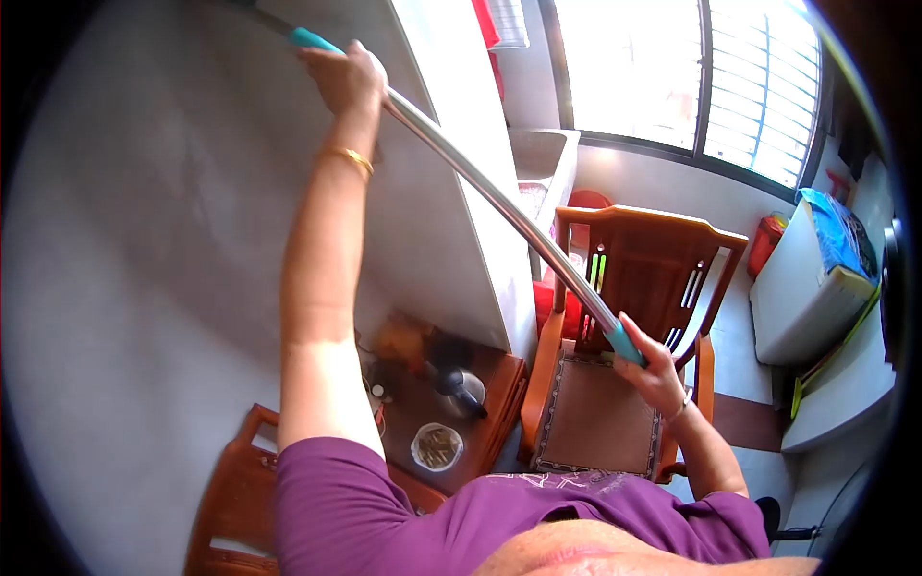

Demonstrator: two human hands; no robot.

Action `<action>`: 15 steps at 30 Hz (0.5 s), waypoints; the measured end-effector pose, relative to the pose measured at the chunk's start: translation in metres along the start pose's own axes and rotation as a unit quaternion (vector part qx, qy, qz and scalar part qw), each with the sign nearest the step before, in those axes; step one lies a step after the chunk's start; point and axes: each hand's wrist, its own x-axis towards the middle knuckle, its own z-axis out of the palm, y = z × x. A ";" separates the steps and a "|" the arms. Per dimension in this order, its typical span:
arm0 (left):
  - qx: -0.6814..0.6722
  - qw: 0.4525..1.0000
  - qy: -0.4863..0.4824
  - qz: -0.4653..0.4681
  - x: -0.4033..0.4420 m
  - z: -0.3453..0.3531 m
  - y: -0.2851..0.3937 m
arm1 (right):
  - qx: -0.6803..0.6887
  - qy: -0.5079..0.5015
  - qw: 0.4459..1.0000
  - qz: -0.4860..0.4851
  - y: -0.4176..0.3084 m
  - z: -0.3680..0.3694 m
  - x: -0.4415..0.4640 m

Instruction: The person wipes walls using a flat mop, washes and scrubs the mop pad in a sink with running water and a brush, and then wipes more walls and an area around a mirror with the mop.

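A long metal pole (499, 202) with teal grips runs slantwise from the upper left down to the centre right. High up beside the wall, my left hand (348, 79) is wrapped round the pole just below its upper teal part; a gold bracelet circles that wrist. My right hand (653, 370) holds the teal grip at the pole's lower end, in front of a wooden armchair (653, 259). What the pole's far upper end carries is dark and cut off at the image edge.
Below my left arm is a wooden side table (408, 461) with a kettle (463, 392) and a bowl (437, 447). Another wooden chair (230, 494) stands at lower left. A sink (538, 158) lies beyond the wall edge, near a barred window (691, 77). A white appliance (802, 288) is at right.
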 end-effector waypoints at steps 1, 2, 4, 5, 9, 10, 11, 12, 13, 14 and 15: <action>-0.037 0.998 -0.042 -0.041 -0.024 -0.008 0.001 | -0.039 0.011 0.999 0.017 -0.006 0.001 -0.011; -0.033 0.997 -0.057 -0.049 -0.053 -0.019 0.005 | -0.031 0.009 0.999 0.034 0.007 -0.001 -0.028; -0.032 0.997 -0.052 -0.049 -0.086 -0.009 -0.018 | -0.036 0.015 0.997 0.066 0.029 -0.004 -0.054; -0.073 0.995 -0.054 -0.052 -0.104 -0.009 -0.030 | -0.046 0.016 0.995 0.089 0.033 -0.002 -0.069; -0.120 0.981 -0.105 -0.110 -0.164 -0.042 -0.037 | -0.038 -0.023 0.986 0.160 0.043 0.009 -0.119; -0.168 0.966 -0.126 -0.149 -0.179 -0.051 -0.038 | -0.002 -0.033 0.981 0.191 0.040 0.011 -0.129; -0.216 0.947 -0.145 -0.188 -0.190 -0.055 -0.039 | -0.037 -0.036 0.986 0.160 0.050 0.012 -0.139; -0.171 0.961 -0.140 -0.165 -0.205 -0.055 -0.054 | -0.034 -0.044 0.983 0.177 0.055 0.013 -0.146; -0.167 0.959 -0.147 -0.173 -0.219 -0.056 -0.068 | -0.030 -0.052 0.979 0.194 0.060 0.015 -0.155; -0.142 0.963 -0.148 -0.175 -0.232 -0.057 -0.081 | -0.009 -0.052 0.975 0.215 0.069 0.019 -0.164; -0.120 0.967 -0.146 -0.172 -0.238 -0.058 -0.083 | 0.017 -0.051 0.960 0.275 0.065 0.024 -0.166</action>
